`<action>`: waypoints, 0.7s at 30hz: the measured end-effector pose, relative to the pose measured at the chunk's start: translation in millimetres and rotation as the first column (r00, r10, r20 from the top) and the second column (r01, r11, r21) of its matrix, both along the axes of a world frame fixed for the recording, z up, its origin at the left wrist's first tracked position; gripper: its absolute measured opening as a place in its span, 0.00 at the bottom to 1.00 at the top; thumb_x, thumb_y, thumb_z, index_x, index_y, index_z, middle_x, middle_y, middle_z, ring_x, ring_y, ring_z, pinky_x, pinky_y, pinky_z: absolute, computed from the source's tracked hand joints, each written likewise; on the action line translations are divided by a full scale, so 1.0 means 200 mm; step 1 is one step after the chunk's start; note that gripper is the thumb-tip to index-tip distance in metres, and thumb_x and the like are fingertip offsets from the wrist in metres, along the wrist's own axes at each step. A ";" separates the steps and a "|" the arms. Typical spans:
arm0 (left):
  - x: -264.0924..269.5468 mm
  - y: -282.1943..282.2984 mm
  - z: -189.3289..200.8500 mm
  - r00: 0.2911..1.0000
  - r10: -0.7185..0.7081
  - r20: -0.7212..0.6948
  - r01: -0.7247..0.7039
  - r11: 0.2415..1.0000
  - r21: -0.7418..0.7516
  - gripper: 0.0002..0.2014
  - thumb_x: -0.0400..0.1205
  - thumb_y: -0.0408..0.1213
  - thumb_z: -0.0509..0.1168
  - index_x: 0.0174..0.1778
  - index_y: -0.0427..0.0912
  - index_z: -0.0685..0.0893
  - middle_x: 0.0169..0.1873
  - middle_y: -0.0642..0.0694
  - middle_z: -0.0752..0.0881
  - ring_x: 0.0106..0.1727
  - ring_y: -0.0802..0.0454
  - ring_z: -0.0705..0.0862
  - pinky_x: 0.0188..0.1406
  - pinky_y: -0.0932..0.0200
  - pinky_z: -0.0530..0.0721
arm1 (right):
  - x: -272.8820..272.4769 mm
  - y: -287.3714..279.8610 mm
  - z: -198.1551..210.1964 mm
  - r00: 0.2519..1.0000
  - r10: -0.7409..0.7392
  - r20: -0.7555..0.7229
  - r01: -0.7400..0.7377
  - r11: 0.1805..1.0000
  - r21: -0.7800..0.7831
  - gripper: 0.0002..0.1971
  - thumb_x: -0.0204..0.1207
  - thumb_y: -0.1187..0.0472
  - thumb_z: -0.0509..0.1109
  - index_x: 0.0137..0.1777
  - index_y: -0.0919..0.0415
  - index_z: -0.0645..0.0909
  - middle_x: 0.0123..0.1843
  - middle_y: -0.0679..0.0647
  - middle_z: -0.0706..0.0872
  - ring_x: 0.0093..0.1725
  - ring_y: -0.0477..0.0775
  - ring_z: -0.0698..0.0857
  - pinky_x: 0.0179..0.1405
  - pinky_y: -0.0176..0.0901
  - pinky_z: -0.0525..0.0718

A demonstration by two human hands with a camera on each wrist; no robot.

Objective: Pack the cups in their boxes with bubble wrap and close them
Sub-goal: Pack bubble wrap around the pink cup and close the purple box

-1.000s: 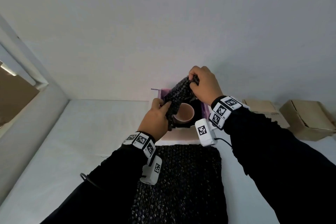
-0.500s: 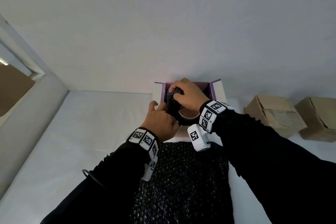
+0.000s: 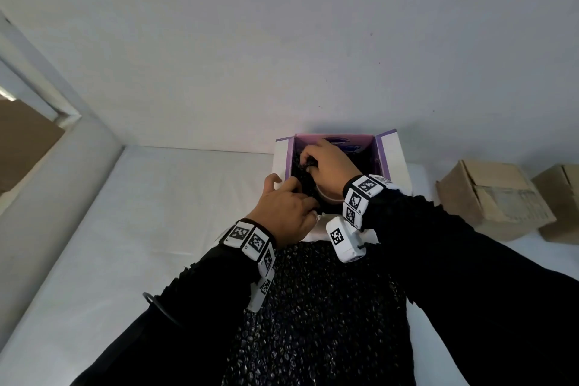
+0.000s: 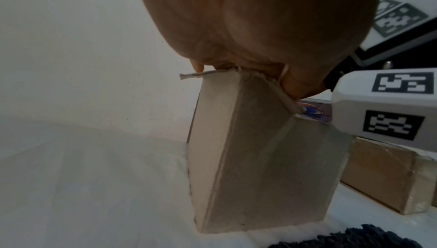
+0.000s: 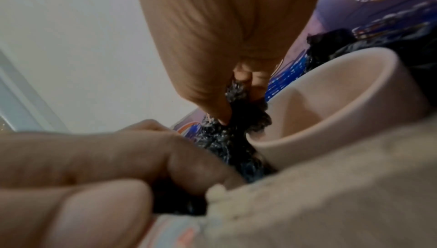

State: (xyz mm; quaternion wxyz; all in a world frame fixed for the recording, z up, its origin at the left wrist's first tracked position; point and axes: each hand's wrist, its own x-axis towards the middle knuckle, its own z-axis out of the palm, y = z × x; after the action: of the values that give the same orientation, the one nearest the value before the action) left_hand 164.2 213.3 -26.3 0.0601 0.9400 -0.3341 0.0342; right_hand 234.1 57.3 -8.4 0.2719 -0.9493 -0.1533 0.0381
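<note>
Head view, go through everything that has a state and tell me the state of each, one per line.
Box: open, flaps up.
Cup: upright inside the box, uncovered.
Wrap strip: being tucked between cup and box wall.
Wrap sheet: lying flat on the table.
Left hand: at the box's near edge, gripping the strip.
Right hand: in the box, pinching the strip.
Brown boxes: flaps not sealed.

Both arms are covered by long black sleeves (image 3: 470, 276). Each wrist carries a band (image 3: 360, 197) of white square blocks printed with black-and-white coded markers. A white camera housing (image 3: 343, 238) with a matching marker is mounted under each wrist. A thin black cable (image 3: 156, 307) loops beside the left sleeve.
</note>
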 end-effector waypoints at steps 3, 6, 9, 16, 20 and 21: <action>0.00 0.00 -0.01 1.000 0.001 0.005 -0.001 1.000 0.008 0.22 0.81 0.51 0.44 0.45 0.53 0.85 0.38 0.58 0.87 0.56 0.54 0.73 0.65 0.44 0.58 | 0.00 -0.02 0.00 1.000 0.001 -0.012 -0.003 0.985 -0.174 0.16 0.74 0.67 0.62 0.61 0.52 0.74 0.60 0.55 0.82 0.61 0.59 0.76 0.60 0.55 0.70; 0.00 0.00 -0.01 1.000 -0.004 0.000 0.004 0.999 -0.033 0.20 0.80 0.51 0.48 0.43 0.52 0.85 0.39 0.58 0.86 0.58 0.53 0.74 0.65 0.43 0.58 | -0.02 -0.06 -0.01 0.996 -0.002 -0.089 -0.034 0.916 -0.400 0.16 0.75 0.55 0.65 0.62 0.48 0.71 0.61 0.55 0.81 0.67 0.61 0.67 0.59 0.58 0.62; -0.03 0.00 0.01 0.996 0.029 0.081 -0.026 0.999 -0.038 0.16 0.78 0.56 0.55 0.41 0.53 0.85 0.46 0.54 0.81 0.59 0.49 0.75 0.66 0.40 0.62 | -0.06 -0.07 -0.04 0.995 0.022 -0.100 -0.071 0.853 -0.517 0.17 0.78 0.49 0.61 0.67 0.45 0.76 0.71 0.52 0.74 0.69 0.63 0.63 0.61 0.59 0.63; -0.10 0.04 0.05 0.995 -0.007 0.096 0.019 0.992 -0.125 0.12 0.71 0.52 0.61 0.45 0.50 0.78 0.39 0.56 0.82 0.64 0.51 0.75 0.71 0.37 0.56 | -0.18 -0.16 0.06 0.992 -0.036 -0.118 0.036 0.999 0.000 0.05 0.73 0.61 0.66 0.47 0.52 0.81 0.41 0.44 0.84 0.43 0.50 0.84 0.48 0.50 0.83; -0.08 0.08 0.04 0.999 -0.035 -0.011 0.033 0.990 -0.137 0.16 0.66 0.43 0.59 0.51 0.49 0.76 0.49 0.54 0.81 0.69 0.53 0.72 0.72 0.34 0.56 | -0.28 -0.16 0.12 0.992 -0.018 -0.123 0.018 1.000 0.000 0.06 0.77 0.64 0.64 0.45 0.58 0.83 0.33 0.40 0.77 0.32 0.44 0.78 0.34 0.39 0.75; -0.08 0.08 0.04 0.999 -0.030 -0.041 0.024 0.991 -0.129 0.18 0.65 0.42 0.58 0.52 0.49 0.75 0.50 0.55 0.81 0.71 0.54 0.71 0.72 0.34 0.57 | -0.29 -0.16 0.12 0.992 -0.017 -0.122 0.018 1.000 0.006 0.07 0.78 0.64 0.63 0.47 0.58 0.83 0.34 0.41 0.77 0.32 0.43 0.78 0.32 0.35 0.73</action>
State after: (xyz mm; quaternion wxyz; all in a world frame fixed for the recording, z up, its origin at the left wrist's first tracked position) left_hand 147.2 230.0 -17.7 0.1281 0.9300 -0.3426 0.0347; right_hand 176.2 24.6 16.1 0.2843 -0.9456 -0.1281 0.0932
